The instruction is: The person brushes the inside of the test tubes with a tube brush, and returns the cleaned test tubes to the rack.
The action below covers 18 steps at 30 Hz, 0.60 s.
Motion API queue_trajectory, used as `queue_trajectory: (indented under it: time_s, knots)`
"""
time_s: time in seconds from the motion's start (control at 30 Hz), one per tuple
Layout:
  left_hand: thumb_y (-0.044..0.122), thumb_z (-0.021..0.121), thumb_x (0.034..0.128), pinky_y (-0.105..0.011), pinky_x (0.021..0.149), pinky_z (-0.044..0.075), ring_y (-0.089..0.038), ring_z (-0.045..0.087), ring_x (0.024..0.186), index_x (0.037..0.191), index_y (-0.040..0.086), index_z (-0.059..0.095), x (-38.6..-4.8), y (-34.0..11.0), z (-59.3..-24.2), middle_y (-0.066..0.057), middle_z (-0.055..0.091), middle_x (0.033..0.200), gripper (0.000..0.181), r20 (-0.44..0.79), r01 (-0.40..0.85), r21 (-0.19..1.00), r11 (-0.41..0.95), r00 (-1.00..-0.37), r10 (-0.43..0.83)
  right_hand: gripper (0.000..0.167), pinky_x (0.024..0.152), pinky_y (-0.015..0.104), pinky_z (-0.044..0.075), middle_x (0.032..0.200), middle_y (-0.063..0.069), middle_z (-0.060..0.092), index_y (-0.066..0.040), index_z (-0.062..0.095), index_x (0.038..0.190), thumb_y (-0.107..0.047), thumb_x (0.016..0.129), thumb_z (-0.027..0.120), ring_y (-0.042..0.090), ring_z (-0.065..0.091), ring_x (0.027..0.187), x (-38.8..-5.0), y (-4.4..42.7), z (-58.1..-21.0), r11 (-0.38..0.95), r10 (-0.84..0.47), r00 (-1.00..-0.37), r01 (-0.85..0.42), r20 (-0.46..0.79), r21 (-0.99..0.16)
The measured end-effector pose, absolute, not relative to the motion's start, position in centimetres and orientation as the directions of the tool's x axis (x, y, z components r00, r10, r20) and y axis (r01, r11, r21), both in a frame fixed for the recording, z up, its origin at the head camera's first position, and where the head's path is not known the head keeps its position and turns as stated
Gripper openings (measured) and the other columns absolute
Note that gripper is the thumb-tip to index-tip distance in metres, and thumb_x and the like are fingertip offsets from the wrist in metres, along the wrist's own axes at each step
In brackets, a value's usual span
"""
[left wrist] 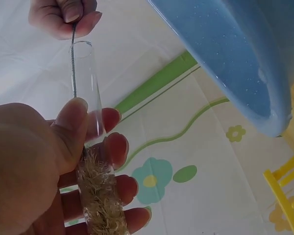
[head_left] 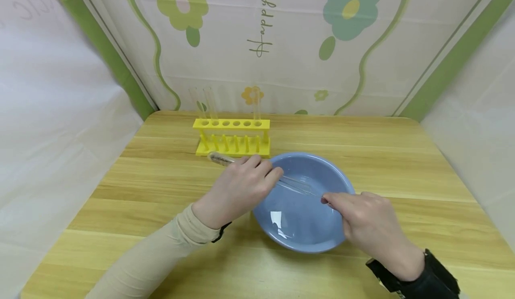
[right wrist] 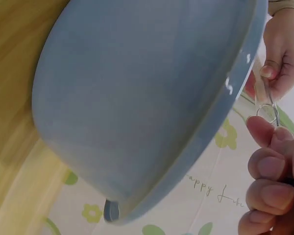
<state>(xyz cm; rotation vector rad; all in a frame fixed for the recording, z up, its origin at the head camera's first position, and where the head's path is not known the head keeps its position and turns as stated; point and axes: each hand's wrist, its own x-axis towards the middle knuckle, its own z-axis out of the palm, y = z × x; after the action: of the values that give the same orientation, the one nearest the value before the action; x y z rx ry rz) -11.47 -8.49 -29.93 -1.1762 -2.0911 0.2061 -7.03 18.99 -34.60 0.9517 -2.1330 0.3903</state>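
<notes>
A clear glass test tube (left wrist: 90, 93) lies in the left hand (head_left: 243, 185), whose fingers and thumb curl round it above the left part of a blue basin (head_left: 306, 241). Brush bristles (left wrist: 102, 196) fill the closed end of the tube, which points to the left. From the open mouth runs a thin twisted wire (left wrist: 73, 63). The right hand (head_left: 372, 225) pinches that wire between thumb and forefinger over the basin's right side, its other fingers curled. Liquid with small bubbles (left wrist: 235, 63) shows in the basin.
Behind the basin to the left stands a yellow rack (head_left: 231, 124) with several holes. Three clear tubes stand in it, two at its left and one tube (head_left: 256, 104) at its right end. A patterned cloth (head_left: 225, 57) hangs behind the wooden table (head_left: 402, 156).
</notes>
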Motion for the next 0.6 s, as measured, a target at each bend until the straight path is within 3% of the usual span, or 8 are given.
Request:
queue_trajectory:
  time_s: [0.13,0.37,0.6]
  knots:
    - [0.0,0.051,0.0952,-0.025,0.057,0.05,-0.02,0.06,0.069,0.095,0.011,0.067,-11.47,-8.5,-29.82,-0.002,0.066,0.083,0.019,0.507,0.69,-0.449,0.568,-0.327,0.798,0.042,0.036,0.021,0.032,0.067,-0.005,0.068,-0.014,0.071,0.088,-0.019,0.107,0.033,0.008,0.037,0.04,-6.99,19.17,-34.4,0.685,-0.514,-0.411,-0.725,0.753,0.073]
    - [0.002,0.054,0.0953,-0.024,0.055,0.049,-0.019,0.06,0.07,0.096,0.011,0.068,-11.42,-8.61,-29.8,-0.002,0.066,0.083,0.017,0.499,0.71,-0.427,0.56,-0.331,0.801,0.04,0.037,0.022,0.032,0.066,-0.003,0.066,-0.01,0.072,0.089,-0.021,0.108,0.038,0.012,0.056,0.047,-7.03,19.39,-34.13,0.68,-0.546,-0.358,-0.717,0.758,0.151]
    - [0.001,0.056,0.0935,-0.025,0.054,0.05,-0.02,0.059,0.069,0.096,0.01,0.068,-11.33,-8.56,-29.66,-0.003,0.066,0.083,0.015,0.498,0.74,-0.385,0.552,-0.337,0.799,0.036,0.037,0.023,0.029,0.069,-0.001,0.066,-0.007,0.071,0.09,-0.015,0.106,0.04,0.015,0.056,0.045,-6.93,19.69,-33.71,0.672,-0.575,-0.312,-0.707,0.756,0.22]
